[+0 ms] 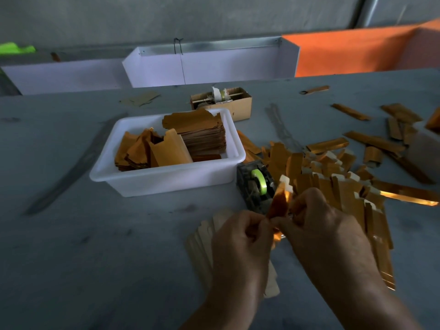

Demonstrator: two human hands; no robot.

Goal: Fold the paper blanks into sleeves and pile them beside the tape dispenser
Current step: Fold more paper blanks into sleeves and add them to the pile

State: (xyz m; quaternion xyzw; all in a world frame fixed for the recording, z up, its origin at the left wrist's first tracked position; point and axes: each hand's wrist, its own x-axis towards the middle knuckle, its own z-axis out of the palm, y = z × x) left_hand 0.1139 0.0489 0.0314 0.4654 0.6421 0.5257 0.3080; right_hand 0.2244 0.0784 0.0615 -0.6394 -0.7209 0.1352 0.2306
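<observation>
Head view: I am pinching one blank (279, 203) in both my left hand (240, 241) and right hand (319, 225), creasing it above the dispenser (256, 186), beside the pile (333, 179).

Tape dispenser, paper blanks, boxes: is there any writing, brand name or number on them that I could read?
No readable text in this view.
Tape dispenser: no label shows.
Paper blanks in the white tub: plain gold, no print.
Cardboard box: no marking visible; too dim and blurred to be sure.
</observation>
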